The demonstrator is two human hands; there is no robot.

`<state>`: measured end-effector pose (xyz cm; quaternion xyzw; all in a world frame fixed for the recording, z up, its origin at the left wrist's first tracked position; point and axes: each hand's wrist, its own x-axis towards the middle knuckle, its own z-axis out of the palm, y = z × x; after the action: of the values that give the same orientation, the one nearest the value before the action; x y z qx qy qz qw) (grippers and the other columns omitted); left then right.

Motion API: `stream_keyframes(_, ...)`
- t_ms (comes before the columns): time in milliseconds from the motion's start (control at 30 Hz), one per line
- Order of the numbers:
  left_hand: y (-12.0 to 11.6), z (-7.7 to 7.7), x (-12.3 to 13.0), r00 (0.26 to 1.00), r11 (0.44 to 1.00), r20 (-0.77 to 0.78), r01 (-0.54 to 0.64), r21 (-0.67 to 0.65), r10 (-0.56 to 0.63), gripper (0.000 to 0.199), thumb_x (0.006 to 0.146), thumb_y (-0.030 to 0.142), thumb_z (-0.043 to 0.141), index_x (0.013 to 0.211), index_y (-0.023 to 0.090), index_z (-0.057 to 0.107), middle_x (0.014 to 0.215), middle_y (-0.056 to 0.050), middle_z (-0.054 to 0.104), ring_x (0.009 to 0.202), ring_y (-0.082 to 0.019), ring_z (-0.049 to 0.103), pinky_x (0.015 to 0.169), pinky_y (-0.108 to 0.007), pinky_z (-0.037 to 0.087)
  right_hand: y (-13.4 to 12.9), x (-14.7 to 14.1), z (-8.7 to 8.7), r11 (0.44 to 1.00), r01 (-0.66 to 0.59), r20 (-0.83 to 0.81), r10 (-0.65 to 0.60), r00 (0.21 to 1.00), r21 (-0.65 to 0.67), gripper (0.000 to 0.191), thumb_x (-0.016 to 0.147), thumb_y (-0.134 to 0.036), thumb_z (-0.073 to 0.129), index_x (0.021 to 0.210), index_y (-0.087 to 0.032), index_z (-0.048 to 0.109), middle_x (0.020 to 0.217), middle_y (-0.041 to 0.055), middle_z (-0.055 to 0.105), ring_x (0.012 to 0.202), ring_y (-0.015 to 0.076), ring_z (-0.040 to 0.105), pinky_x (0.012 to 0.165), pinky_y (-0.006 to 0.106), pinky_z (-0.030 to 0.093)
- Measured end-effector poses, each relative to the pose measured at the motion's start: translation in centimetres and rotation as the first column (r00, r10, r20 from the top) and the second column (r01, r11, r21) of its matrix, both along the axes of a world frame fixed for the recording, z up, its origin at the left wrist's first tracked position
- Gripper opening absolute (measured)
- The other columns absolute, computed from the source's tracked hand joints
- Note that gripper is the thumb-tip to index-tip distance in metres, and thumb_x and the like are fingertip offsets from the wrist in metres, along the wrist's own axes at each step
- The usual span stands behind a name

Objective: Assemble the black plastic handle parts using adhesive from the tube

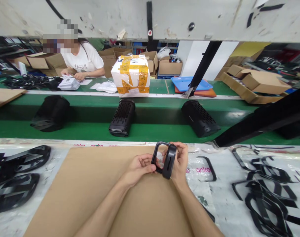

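Observation:
Both of my hands hold a black plastic frame (pixel 169 161) with rounded corners and a slot in its broad side, raised above a brown cardboard sheet (pixel 90 184). My left hand (pixel 141 164) pinches the frame's left edge between thumb and fingers. On the other side, my right hand (pixel 181 159) is wrapped round the broad right part, with some fingers hidden behind it. A small whitish patch shows through the frame's opening; I cannot tell what it is. To the right of my right hand, a thin black frame piece (pixel 209 168) lies on the plastic-covered table.
Black perforated housings (pixel 122 118) lie on the green conveyor (pixel 152 126) ahead. More black frames sit in a pile (pixel 265 197) at right and parts (pixel 16 191) at left. A slanted black post (pixel 261 121) crosses the right. A person (pixel 82 61) handles papers beyond a taped box (pixel 130 75).

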<state>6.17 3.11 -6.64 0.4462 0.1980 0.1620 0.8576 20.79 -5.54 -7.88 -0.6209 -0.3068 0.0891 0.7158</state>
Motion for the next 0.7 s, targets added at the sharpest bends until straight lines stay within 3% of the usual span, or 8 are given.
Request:
stream_keyframes(100,-0.03,-0.22,0.04,1.000,1.000,0.027,0.009,0.023,-0.010,0.037,0.073,0.032,0.091,0.101,0.013,0.077,0.093,-0.011,0.077,0.081,-0.017,0.070,0.075,-0.025,0.054,-0.05,-0.07,0.34,0.999,0.031,-0.011,-0.030,0.999,0.043,0.017,0.104,-0.040,0.054,0.110,-0.024,0.055,0.105,0.0052,0.064,0.094,0.0198,0.065,0.084,0.037,0.052)
stream_keyframes(400,-0.24,0.29,-0.05,0.999,0.988,0.029,0.038,0.153,-0.043,0.037,0.094,0.038,0.070,0.125,0.018,0.071,0.113,-0.012,0.076,0.105,-0.023,0.070,0.096,-0.032,0.051,-0.08,0.01,0.62,0.992,0.110,0.092,-0.115,0.989,0.057,0.019,0.105,-0.041,0.052,0.111,-0.023,0.055,0.106,0.0051,0.064,0.097,0.0196,0.064,0.086,0.037,0.051)
stream_keyframes(533,-0.45,0.04,0.19,1.000,0.996,-0.012,0.015,0.084,-0.014,0.041,0.091,0.043,0.073,0.122,0.016,0.072,0.111,-0.013,0.076,0.095,-0.023,0.072,0.086,-0.032,0.055,0.00,0.02,0.31,0.991,0.126,0.090,-0.129,0.987,0.042,0.018,0.105,-0.040,0.052,0.112,-0.023,0.055,0.106,0.0058,0.062,0.097,0.0198,0.063,0.086,0.037,0.051)
stream_keyframes(700,-0.47,-0.37,0.31,0.998,0.998,-0.064,-0.004,-0.068,-0.001,0.047,0.075,0.041,0.089,0.109,0.011,0.075,0.098,-0.013,0.078,0.084,-0.020,0.072,0.082,-0.029,0.055,0.09,-0.30,0.27,0.986,0.153,0.114,-0.160,0.980,0.066,0.015,0.104,-0.037,0.054,0.111,-0.024,0.054,0.104,0.0048,0.060,0.098,0.0193,0.062,0.087,0.038,0.050)
